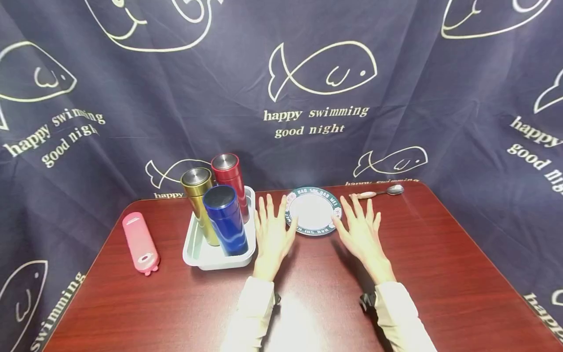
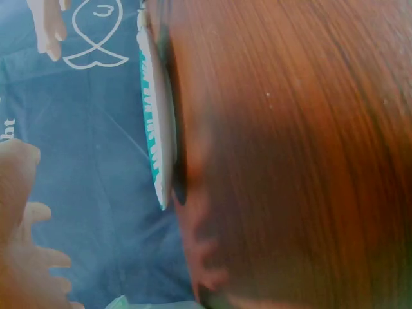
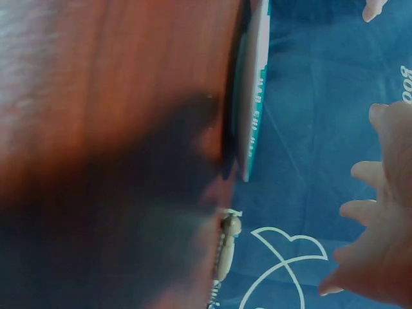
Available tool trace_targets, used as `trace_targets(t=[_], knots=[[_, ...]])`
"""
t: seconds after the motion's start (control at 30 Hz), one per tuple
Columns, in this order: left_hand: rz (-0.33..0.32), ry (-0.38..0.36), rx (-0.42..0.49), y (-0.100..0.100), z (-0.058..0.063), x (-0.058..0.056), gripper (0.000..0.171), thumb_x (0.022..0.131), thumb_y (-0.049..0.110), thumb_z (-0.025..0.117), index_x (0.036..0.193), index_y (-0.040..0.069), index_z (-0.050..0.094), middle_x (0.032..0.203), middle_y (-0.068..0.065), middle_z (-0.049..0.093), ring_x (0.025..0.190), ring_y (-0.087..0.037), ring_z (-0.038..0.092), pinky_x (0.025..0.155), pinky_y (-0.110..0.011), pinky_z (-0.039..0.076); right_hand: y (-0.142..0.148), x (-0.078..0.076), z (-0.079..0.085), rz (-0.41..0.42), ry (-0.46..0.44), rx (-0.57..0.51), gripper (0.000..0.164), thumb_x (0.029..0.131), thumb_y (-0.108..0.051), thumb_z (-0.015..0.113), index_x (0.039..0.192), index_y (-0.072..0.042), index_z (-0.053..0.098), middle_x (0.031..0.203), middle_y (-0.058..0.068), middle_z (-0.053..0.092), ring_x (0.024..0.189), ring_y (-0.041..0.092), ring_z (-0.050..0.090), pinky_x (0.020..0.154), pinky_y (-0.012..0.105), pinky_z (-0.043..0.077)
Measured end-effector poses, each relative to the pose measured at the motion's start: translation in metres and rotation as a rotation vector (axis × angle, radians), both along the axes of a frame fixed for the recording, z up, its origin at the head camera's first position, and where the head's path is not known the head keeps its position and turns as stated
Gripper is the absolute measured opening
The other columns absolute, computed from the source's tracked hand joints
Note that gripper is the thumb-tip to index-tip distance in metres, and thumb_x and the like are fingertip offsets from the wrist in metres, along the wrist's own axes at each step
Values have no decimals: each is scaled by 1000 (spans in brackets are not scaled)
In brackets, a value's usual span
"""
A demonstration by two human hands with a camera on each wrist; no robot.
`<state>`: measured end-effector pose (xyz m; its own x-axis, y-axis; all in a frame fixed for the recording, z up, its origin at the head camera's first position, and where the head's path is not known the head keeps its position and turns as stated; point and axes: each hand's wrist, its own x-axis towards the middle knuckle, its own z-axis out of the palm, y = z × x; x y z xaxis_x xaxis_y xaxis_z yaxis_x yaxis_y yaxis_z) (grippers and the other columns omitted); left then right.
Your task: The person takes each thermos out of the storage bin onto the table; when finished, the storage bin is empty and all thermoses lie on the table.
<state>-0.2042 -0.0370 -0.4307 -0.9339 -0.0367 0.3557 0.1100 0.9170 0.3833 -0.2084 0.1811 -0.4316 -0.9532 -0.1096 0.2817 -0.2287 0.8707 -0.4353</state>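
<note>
A round plate (image 1: pixel 313 211) with a white centre and a green lettered rim lies at the back of the table. My left hand (image 1: pixel 271 234) hovers at its left side with fingers spread, holding nothing. On the plate's other side my right hand (image 1: pixel 362 232) is spread the same way, also holding nothing. Both wrist views show the plate (image 2: pixel 158 122) edge-on, with the fingers (image 3: pixel 380 212) raised off the tabletop. Behind the right fingertips lies a spoon (image 1: pixel 395 189) with a pale handle.
Left of my left hand, a white tray (image 1: pixel 189 252) holds a gold flask (image 1: pixel 198 195), a red flask (image 1: pixel 233 181) and a blue flask (image 1: pixel 226 220), all upright. A pink case (image 1: pixel 140 242) lies near the table's left edge. Dark printed cloth (image 1: pixel 321 146) hangs behind.
</note>
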Motion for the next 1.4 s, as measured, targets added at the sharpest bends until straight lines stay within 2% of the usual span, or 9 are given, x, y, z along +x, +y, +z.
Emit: trace_targets(t=[0.13, 0.27, 0.43, 0.63, 0.73, 0.87, 0.97, 1.2, 1.4], knots=[[3, -11, -4, -4, 1, 1, 61, 96, 45, 52, 149, 16, 41, 156, -21, 29, 147, -37, 15, 116, -56, 18, -3, -2, -2, 9, 17, -22, 63, 98, -40, 53, 150, -10, 34, 159, 17, 21, 142, 55, 3, 104, 77, 2], [-20, 19, 1, -4, 11, 4, 61, 97, 44, 50, 148, 14, 40, 155, -21, 31, 146, -37, 20, 116, -55, 20, -2, -2, 4, 7, 67, -71, 63, 97, -37, 55, 150, -10, 34, 156, 20, 24, 142, 56, 4, 103, 78, 3], [-65, 148, 25, -4, 31, 11, 58, 97, 41, 52, 145, 9, 43, 151, -23, 37, 144, -36, 27, 116, -51, 24, -1, 1, 12, 18, 74, -103, 64, 97, -37, 54, 150, -9, 33, 156, 25, 22, 141, 56, 3, 102, 79, 3], [-122, 347, 113, -9, 61, 24, 55, 95, 31, 60, 142, 6, 47, 147, -25, 41, 142, -35, 31, 116, -49, 25, -4, 2, 17, 45, 63, -133, 64, 98, -38, 53, 151, -9, 31, 157, 25, 19, 142, 56, 2, 103, 79, 2], [-144, 399, 149, -13, 75, 28, 54, 94, 28, 61, 141, 5, 48, 147, -24, 40, 143, -35, 29, 116, -48, 25, -7, 2, 17, 54, 63, -145, 64, 99, -39, 52, 151, -10, 31, 157, 26, 19, 142, 56, 2, 103, 79, 2], [-157, 416, 173, -20, 91, 34, 54, 95, 30, 60, 142, 6, 46, 150, -21, 38, 145, -33, 27, 117, -48, 23, -11, 3, 17, 64, 66, -157, 63, 99, -40, 52, 151, -9, 32, 157, 26, 20, 142, 55, 3, 102, 79, 2], [-166, 451, 192, -26, 101, 39, 53, 96, 28, 59, 142, 6, 46, 151, -20, 37, 145, -31, 26, 117, -48, 23, -12, 3, 18, 69, 68, -159, 64, 98, -39, 52, 150, -9, 33, 157, 25, 20, 142, 55, 3, 102, 79, 3], [-177, 611, 284, -44, 123, 47, 49, 95, 19, 59, 139, 1, 48, 151, -19, 37, 143, -30, 30, 117, -43, 25, -15, 4, 21, 76, 70, -176, 63, 99, -39, 52, 150, -8, 33, 157, 25, 19, 142, 55, 4, 102, 79, 2], [-125, 737, 362, -66, 131, 53, 43, 95, 15, 55, 135, 0, 51, 148, -19, 40, 143, -30, 30, 117, -46, 24, -18, 5, 22, 82, 54, -192, 63, 99, -38, 51, 151, -9, 31, 157, 25, 18, 142, 55, 4, 102, 79, 1]])
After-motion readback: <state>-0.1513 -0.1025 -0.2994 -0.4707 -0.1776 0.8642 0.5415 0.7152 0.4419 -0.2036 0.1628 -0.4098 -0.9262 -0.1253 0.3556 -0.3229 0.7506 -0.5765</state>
